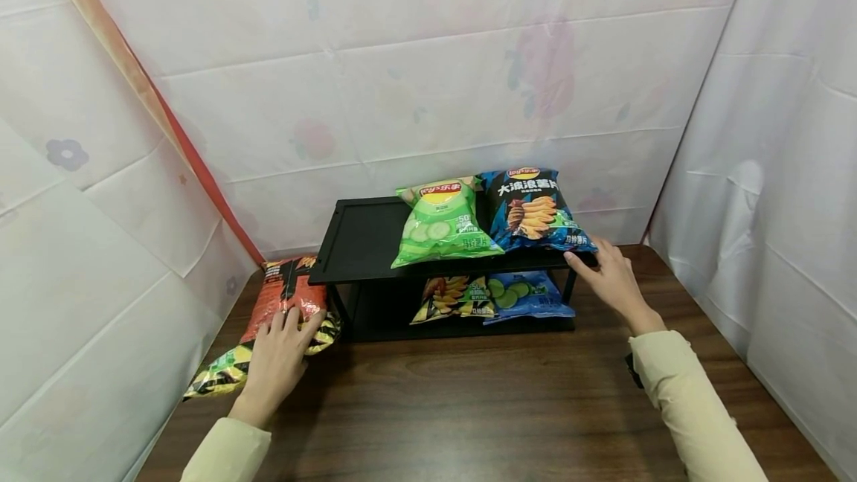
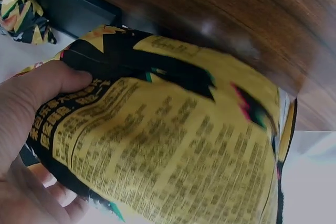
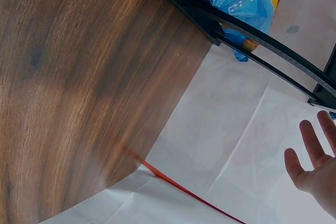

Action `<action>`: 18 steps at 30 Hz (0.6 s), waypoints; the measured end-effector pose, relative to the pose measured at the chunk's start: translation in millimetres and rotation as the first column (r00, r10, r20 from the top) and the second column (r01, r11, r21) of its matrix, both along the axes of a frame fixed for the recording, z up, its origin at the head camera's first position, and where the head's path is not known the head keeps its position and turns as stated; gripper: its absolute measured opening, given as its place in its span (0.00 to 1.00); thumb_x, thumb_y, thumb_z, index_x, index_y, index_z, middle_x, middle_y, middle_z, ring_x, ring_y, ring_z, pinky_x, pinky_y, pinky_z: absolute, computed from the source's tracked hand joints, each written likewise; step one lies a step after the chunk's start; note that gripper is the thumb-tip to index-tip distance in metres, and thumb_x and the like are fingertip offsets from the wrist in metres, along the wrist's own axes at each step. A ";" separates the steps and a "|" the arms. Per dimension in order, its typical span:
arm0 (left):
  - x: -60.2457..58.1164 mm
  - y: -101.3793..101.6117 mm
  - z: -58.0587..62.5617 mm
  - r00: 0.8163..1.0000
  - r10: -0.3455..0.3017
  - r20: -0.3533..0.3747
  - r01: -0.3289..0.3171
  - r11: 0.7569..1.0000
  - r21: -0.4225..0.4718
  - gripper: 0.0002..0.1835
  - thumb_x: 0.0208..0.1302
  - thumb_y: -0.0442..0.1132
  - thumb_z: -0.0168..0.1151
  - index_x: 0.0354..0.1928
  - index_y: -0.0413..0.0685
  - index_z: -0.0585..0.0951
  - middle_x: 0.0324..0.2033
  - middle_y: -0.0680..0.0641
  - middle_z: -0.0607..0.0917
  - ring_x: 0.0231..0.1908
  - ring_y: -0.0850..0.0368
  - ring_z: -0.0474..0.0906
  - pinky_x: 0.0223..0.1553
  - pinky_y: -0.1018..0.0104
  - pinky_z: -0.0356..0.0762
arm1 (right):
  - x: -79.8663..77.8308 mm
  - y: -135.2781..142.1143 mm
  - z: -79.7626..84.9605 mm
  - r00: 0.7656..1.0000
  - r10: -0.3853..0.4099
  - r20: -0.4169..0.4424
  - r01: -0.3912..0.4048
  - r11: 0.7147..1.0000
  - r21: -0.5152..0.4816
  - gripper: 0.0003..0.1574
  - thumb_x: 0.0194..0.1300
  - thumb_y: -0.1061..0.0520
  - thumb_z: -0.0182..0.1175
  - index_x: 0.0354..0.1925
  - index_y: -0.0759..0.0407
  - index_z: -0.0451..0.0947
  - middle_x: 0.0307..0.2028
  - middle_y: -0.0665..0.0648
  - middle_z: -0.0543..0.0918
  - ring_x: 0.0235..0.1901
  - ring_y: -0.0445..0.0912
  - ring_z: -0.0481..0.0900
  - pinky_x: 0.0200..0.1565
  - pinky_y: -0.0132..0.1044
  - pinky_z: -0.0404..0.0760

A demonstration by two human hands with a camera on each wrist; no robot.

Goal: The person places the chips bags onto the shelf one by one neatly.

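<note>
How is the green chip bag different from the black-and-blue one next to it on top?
The green bag shows round green slices; the black-and-blue bag shows yellow chips. The black-and-blue bag is close by the right hand, while the green bag sits farther from it. Both lie on the top shelf, fronts showing.

The worktop (image 1: 442, 411) is dark brown with a wood grain, and a soft pale sheen of light lies toward its front. White, creased sheets rise along three edges: a back sheet (image 1: 428, 110) with faint pink fruit prints, a left sheet (image 1: 100, 266) with a purple flower, and a rumpled right sheet (image 1: 770, 169). A tan-and-red strip (image 1: 158, 105) slants down to the back left corner.
</note>
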State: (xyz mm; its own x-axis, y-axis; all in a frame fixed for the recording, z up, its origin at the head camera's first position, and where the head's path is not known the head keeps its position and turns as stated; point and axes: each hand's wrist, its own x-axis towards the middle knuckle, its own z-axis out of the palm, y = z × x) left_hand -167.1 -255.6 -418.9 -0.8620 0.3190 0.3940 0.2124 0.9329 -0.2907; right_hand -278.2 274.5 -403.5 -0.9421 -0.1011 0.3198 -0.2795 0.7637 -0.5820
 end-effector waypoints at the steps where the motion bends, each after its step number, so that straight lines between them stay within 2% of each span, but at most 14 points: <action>1: 0.3 -0.2 -0.4 1.000 -0.002 0.000 0.002 1.000 0.000 0.42 0.31 0.36 0.76 0.56 0.56 0.70 0.37 0.39 0.72 0.35 0.40 0.69 0.27 0.50 0.68 | 0.0 0.1 -0.3 1.000 0.001 -0.002 -0.001 1.000 0.000 0.43 0.65 0.37 0.47 0.67 0.64 0.56 0.63 0.72 0.61 0.57 0.67 0.59 0.51 0.65 0.55; 4: 1.5 -0.5 -1.2 1.000 0.001 0.010 -0.001 1.000 -0.014 0.44 0.28 0.40 0.78 0.56 0.55 0.70 0.37 0.39 0.72 0.35 0.40 0.70 0.27 0.50 0.69 | 0.0 0.3 -0.7 1.000 0.005 -0.011 -0.005 1.000 -0.003 0.42 0.65 0.38 0.47 0.67 0.63 0.56 0.62 0.72 0.61 0.57 0.67 0.60 0.51 0.65 0.55; 9: 3.0 2.2 0.6 0.997 0.006 0.073 -0.005 1.000 -0.013 0.46 0.25 0.48 0.80 0.56 0.54 0.71 0.38 0.42 0.76 0.33 0.43 0.74 0.29 0.48 0.71 | 0.8 0.2 -0.9 1.000 0.014 -0.027 -0.015 1.000 -0.010 0.40 0.65 0.39 0.48 0.67 0.60 0.58 0.62 0.70 0.63 0.57 0.67 0.60 0.49 0.65 0.55; 15: 4.3 5.9 1.4 0.992 -0.041 0.119 0.035 0.998 0.049 0.44 0.32 0.56 0.75 0.57 0.55 0.70 0.41 0.44 0.80 0.35 0.45 0.78 0.36 0.45 0.73 | 1.2 -0.7 -0.9 1.000 0.011 -0.027 -0.012 1.000 -0.013 0.39 0.65 0.39 0.48 0.67 0.58 0.58 0.62 0.70 0.63 0.58 0.67 0.59 0.50 0.64 0.56; 18: 5.8 6.8 1.1 0.988 -0.044 0.149 0.033 0.997 0.070 0.43 0.37 0.61 0.71 0.58 0.55 0.70 0.44 0.44 0.80 0.38 0.45 0.78 0.40 0.42 0.73 | 1.1 -0.9 -0.8 1.000 0.005 -0.021 -0.005 1.000 -0.008 0.40 0.65 0.38 0.48 0.67 0.59 0.58 0.62 0.70 0.62 0.59 0.67 0.58 0.50 0.64 0.56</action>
